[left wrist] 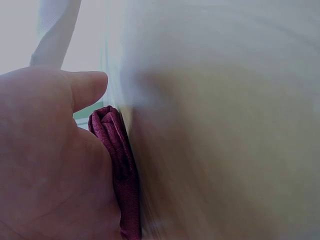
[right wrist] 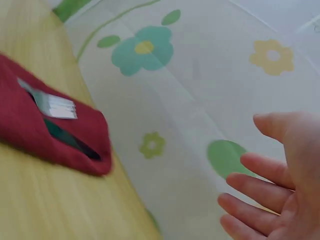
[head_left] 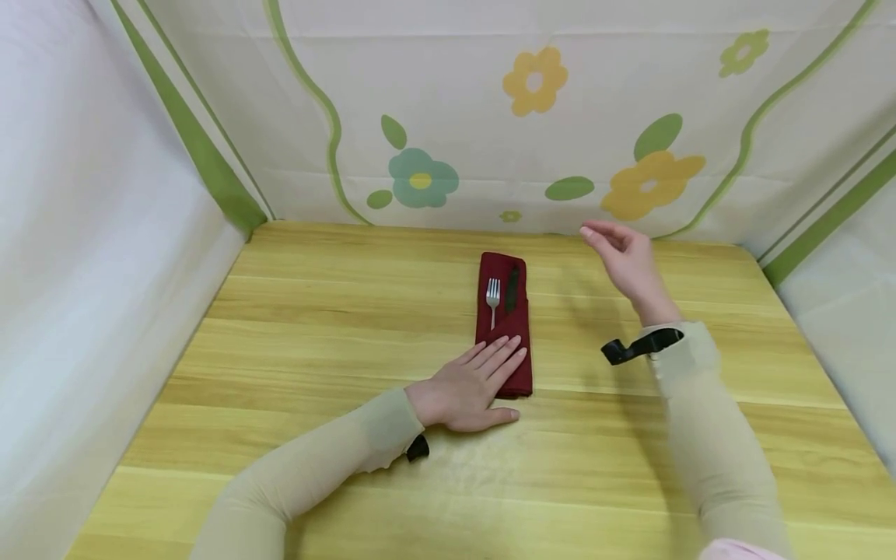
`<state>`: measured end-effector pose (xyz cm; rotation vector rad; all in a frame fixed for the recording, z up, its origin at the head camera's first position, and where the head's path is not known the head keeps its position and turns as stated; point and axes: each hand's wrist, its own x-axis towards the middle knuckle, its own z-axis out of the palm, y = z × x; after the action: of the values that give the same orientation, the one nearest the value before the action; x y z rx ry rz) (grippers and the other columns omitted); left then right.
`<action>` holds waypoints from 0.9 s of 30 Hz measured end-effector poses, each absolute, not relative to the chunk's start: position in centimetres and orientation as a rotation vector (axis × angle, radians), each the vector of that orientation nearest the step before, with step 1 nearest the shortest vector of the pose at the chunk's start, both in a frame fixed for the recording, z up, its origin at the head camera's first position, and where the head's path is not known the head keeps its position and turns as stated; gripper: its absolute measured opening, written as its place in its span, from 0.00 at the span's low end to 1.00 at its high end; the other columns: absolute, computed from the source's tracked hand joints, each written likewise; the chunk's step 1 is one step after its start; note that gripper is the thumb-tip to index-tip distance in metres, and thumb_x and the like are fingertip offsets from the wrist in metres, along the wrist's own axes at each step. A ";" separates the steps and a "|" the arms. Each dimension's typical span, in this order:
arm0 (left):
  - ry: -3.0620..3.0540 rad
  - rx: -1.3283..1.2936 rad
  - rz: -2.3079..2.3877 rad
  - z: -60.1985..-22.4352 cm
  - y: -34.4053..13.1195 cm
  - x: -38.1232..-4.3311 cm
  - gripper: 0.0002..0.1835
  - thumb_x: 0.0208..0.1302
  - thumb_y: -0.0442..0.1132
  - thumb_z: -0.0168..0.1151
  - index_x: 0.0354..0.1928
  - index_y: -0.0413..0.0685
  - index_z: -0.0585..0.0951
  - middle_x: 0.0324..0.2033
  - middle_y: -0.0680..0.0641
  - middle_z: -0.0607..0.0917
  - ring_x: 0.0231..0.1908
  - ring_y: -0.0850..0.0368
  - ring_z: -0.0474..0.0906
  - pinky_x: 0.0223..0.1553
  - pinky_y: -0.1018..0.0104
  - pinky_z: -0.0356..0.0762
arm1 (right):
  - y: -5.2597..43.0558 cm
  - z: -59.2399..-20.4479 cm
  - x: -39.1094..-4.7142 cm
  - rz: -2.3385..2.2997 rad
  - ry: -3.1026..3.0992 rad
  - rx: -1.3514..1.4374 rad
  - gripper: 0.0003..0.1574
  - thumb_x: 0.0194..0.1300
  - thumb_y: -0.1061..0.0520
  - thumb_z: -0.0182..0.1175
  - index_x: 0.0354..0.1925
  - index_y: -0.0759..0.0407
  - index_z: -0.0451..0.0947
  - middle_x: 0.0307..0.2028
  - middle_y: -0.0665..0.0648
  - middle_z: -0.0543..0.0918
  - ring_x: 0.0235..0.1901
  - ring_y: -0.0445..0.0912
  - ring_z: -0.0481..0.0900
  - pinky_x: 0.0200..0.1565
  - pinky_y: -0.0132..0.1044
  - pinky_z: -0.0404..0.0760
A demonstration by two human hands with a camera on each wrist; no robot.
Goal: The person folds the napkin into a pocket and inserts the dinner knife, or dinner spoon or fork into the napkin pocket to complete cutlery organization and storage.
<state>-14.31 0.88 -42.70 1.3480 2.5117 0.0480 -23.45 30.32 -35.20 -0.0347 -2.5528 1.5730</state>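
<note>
A folded dark red cloth napkin (head_left: 520, 323) lies lengthwise on the table, with a diagonal fold across its front making a pocket. Out of the pocket stick a silver fork (head_left: 493, 292), tines away from me, and a dark, flat, blade-like piece (head_left: 512, 289) beside it. My left hand (head_left: 467, 389) rests flat on the napkin's near end, fingers straight and thumb out to the side on the wood. In the left wrist view, the napkin's layered edge (left wrist: 125, 185) shows beside the palm. To the right of the napkin, my right hand (head_left: 626, 260) is raised with fingers loosely bent, holding nothing.
The wood-grain table (head_left: 336, 311) runs back to a white cloth wall (head_left: 476, 101) printed with flowers and green lines. White cloth sides stand at left and right. A black strap (head_left: 644, 344) is on my right wrist.
</note>
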 end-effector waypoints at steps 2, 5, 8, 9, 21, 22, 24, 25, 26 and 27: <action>2.514 1.350 0.047 -42.8 0.9 -14.3 0.49 0.75 0.71 0.37 0.81 0.50 0.33 0.80 0.49 0.30 0.77 0.56 0.23 0.74 0.61 0.28 | 31.2 -34.6 -23.1 1.440 -2.591 -0.018 0.40 0.73 0.33 0.57 0.70 0.56 0.73 0.67 0.59 0.75 0.65 0.51 0.72 0.65 0.49 0.69; 2.515 1.353 0.048 -43.0 1.0 -14.4 0.49 0.75 0.71 0.37 0.81 0.51 0.32 0.79 0.50 0.29 0.77 0.56 0.22 0.74 0.61 0.27 | 32.4 -34.2 -22.6 1.203 -2.655 0.035 0.42 0.73 0.32 0.55 0.74 0.53 0.68 0.66 0.63 0.75 0.55 0.54 0.81 0.64 0.55 0.69; 2.517 1.353 0.048 -43.1 1.1 -14.4 0.49 0.75 0.71 0.37 0.81 0.52 0.31 0.79 0.50 0.29 0.77 0.57 0.22 0.74 0.61 0.26 | 33.5 -34.2 -22.2 0.932 -2.729 0.140 0.45 0.74 0.33 0.55 0.78 0.54 0.62 0.71 0.65 0.68 0.64 0.57 0.74 0.69 0.59 0.61; 2.515 1.353 0.048 -43.1 1.1 -14.4 0.49 0.75 0.71 0.37 0.80 0.52 0.31 0.79 0.51 0.29 0.77 0.57 0.22 0.74 0.61 0.26 | 33.9 -34.3 -22.0 0.856 -2.755 0.171 0.46 0.75 0.34 0.54 0.79 0.55 0.59 0.73 0.65 0.65 0.66 0.58 0.71 0.70 0.60 0.58; 2.508 1.348 0.055 -42.9 1.2 -14.1 0.49 0.74 0.72 0.36 0.81 0.52 0.32 0.79 0.50 0.29 0.77 0.57 0.23 0.74 0.61 0.26 | 36.1 -37.2 -20.4 0.214 -3.007 0.268 0.61 0.68 0.21 0.49 0.83 0.48 0.42 0.80 0.58 0.30 0.75 0.56 0.16 0.70 0.61 0.20; 2.507 1.345 0.061 -42.8 1.2 -14.1 0.49 0.74 0.72 0.36 0.81 0.52 0.32 0.79 0.50 0.29 0.77 0.57 0.23 0.74 0.61 0.26 | 36.2 -37.6 -20.3 0.204 -3.021 0.254 0.62 0.67 0.20 0.49 0.83 0.48 0.41 0.80 0.58 0.29 0.75 0.57 0.15 0.69 0.61 0.19; 2.506 1.341 0.074 -42.7 1.1 -14.1 0.50 0.73 0.73 0.36 0.81 0.51 0.33 0.80 0.50 0.30 0.77 0.56 0.24 0.74 0.61 0.27 | 36.3 -38.3 -20.1 0.211 -3.048 0.228 0.63 0.65 0.19 0.50 0.83 0.47 0.41 0.80 0.59 0.29 0.75 0.59 0.16 0.68 0.62 0.17; 2.504 1.340 0.085 -42.7 1.1 -14.1 0.51 0.73 0.74 0.36 0.81 0.51 0.34 0.80 0.50 0.30 0.77 0.56 0.24 0.74 0.60 0.27 | 36.3 -38.7 -20.0 0.220 -3.062 0.217 0.64 0.64 0.19 0.51 0.83 0.47 0.41 0.80 0.60 0.29 0.74 0.60 0.16 0.67 0.63 0.17; 2.502 1.337 0.101 -42.6 1.1 -14.1 0.51 0.72 0.74 0.37 0.82 0.51 0.34 0.80 0.50 0.31 0.77 0.56 0.24 0.74 0.60 0.28 | 36.4 -39.0 -19.9 0.229 -3.072 0.206 0.65 0.64 0.18 0.51 0.83 0.47 0.41 0.80 0.60 0.29 0.75 0.61 0.16 0.67 0.64 0.17; 2.503 1.337 0.120 -42.5 1.0 -14.0 0.52 0.72 0.75 0.37 0.82 0.51 0.35 0.80 0.49 0.32 0.77 0.56 0.25 0.75 0.60 0.29 | 36.4 -39.2 -19.9 0.237 -3.082 0.195 0.65 0.63 0.18 0.51 0.83 0.47 0.41 0.80 0.60 0.28 0.75 0.61 0.17 0.67 0.64 0.18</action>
<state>-14.04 1.03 -42.54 1.3372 2.5032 0.1203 -19.87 36.42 -39.25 0.1952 -3.0821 0.2365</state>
